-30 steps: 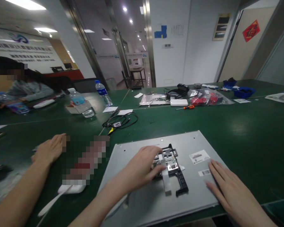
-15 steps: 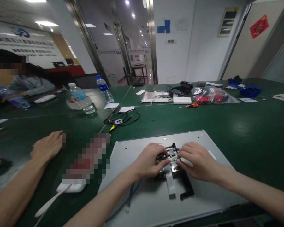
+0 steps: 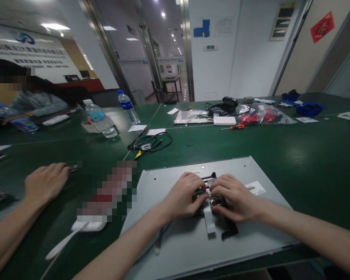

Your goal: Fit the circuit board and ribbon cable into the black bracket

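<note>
A flat grey metal panel [image 3: 251, 233] lies face down on the green table in front of me. At its middle sits a black bracket with a small circuit board [image 3: 212, 202] and a white ribbon cable [image 3: 210, 223] running toward me. My left hand [image 3: 182, 196] and my right hand [image 3: 236, 198] meet over that board, fingers curled and pressed on it from both sides. The fingertips hide most of the board. A white label [image 3: 256, 188] is stuck on the panel to the right of my right hand.
Another person's hand [image 3: 45, 182] rests on the table at the left. Two water bottles [image 3: 100, 122], a coil of black cable [image 3: 150, 146], an orange screwdriver [image 3: 235, 127], a white box [image 3: 224, 121] and plastic bags [image 3: 262, 116] lie farther back. Someone sits at the far left [image 3: 32, 103].
My right hand left the panel's right edge and joined my left hand on the board at the middle. The other person's hand at the left slid slightly leftward.
</note>
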`<state>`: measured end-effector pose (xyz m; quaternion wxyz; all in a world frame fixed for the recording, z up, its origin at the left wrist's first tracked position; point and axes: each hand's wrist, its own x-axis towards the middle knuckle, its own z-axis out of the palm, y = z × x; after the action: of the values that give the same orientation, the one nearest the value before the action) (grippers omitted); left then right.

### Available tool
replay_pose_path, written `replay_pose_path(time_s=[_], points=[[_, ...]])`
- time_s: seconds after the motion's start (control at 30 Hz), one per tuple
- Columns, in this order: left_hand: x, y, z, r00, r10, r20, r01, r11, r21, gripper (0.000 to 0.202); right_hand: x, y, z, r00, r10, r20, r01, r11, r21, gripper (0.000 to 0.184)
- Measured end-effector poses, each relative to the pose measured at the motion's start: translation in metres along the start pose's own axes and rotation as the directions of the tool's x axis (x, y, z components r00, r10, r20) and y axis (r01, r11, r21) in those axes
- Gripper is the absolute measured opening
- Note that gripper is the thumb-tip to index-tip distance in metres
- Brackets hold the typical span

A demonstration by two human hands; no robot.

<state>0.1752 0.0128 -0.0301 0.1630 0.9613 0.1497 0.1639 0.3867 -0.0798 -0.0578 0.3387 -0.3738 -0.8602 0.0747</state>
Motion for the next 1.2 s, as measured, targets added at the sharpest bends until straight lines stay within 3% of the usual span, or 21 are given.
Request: replay_pose_path(time_s=[0.43, 0.77, 1.2], points=[[0.000, 0.001, 0.002, 0.999, 0.035, 0.001, -0.035, 0.998, 0.043, 0.010, 0.002, -0.007, 0.006, 0.982, 0.191, -0.012, -0.189, 0.979, 0.074, 0.038], [0.002, 0.004, 0.005, 0.998, 0.027, -0.048, -0.026, 0.999, 0.027, 0.013, 0.001, -0.006, 0.013, 0.982, 0.189, -0.011, -0.187, 0.977, 0.102, 0.051], [0.001, 0.004, 0.009, 1.000, -0.011, -0.027, 0.012, 0.999, 0.039, 0.007, -0.002, -0.002, 0.019, 0.981, 0.195, 0.004, -0.194, 0.976, 0.097, 0.069]])
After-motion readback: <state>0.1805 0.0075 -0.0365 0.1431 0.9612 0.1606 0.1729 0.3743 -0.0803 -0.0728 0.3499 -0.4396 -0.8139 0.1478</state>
